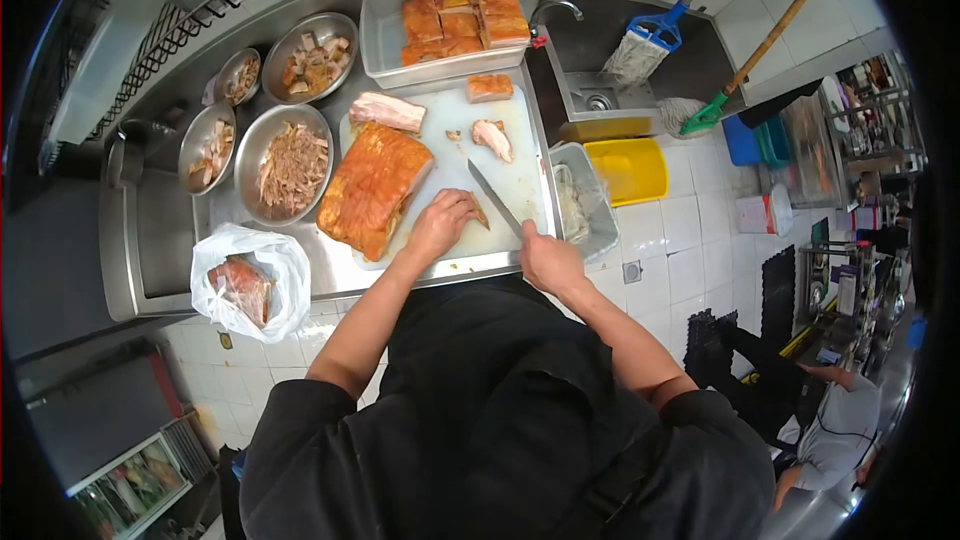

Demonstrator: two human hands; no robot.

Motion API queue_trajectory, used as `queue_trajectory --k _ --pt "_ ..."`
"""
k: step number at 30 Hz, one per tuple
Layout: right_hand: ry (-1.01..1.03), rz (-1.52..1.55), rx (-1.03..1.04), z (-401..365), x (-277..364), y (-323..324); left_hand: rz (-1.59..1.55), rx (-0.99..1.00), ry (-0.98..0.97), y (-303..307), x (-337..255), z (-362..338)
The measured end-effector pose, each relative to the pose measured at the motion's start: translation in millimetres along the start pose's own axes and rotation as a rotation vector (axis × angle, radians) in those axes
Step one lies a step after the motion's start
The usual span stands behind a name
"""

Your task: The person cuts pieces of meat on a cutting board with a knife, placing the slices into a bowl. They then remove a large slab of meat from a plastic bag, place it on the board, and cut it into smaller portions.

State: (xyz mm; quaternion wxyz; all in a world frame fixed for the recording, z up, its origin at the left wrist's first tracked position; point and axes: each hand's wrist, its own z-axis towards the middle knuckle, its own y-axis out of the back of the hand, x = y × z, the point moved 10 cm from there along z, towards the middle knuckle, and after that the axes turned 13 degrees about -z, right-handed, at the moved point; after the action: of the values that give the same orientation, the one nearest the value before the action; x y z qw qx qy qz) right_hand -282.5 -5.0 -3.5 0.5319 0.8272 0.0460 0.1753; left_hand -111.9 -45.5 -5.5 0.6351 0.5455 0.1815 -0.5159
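Note:
My right hand (550, 260) is closed round the handle of a long knife (494, 194), its blade pointing up and left over the white cutting board (515, 105). My left hand (442, 224) rests on the board with bent fingers, pressing a small piece of meat (481, 212) close to the blade. Left of that hand lies a large slab of roasted pork (372, 185) with orange-brown skin. Behind it is a pale cut strip of pork (387, 111). Farther back on the board are a pork chunk (492, 140) and a skin-topped block (489, 88).
A steel bowl of shredded meat (290, 172) and several smaller bowls stand left. Behind the board sits a tray of pork blocks (440, 68). A plastic bag (250, 282) hangs over the front edge. Right are a sink (600, 105), a grey bin (597, 185) and, farther off, another person (835, 430).

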Motion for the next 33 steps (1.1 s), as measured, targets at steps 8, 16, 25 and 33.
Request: queue_trajectory --k 8,16,25,33 --pt "-0.038 -0.039 0.184 -13 43 29 0.042 -0.005 -0.076 -1 0 -8" --pt "-0.072 -0.027 0.222 -14 52 21 0.075 0.021 -0.094 -4 5 -9" --pt "-0.094 -0.026 0.189 9 51 4 0.045 -0.015 -0.105 -1 8 -11" --pt "-0.011 -0.012 0.103 25 47 17 0.088 -0.039 -0.115 -3 8 -13"
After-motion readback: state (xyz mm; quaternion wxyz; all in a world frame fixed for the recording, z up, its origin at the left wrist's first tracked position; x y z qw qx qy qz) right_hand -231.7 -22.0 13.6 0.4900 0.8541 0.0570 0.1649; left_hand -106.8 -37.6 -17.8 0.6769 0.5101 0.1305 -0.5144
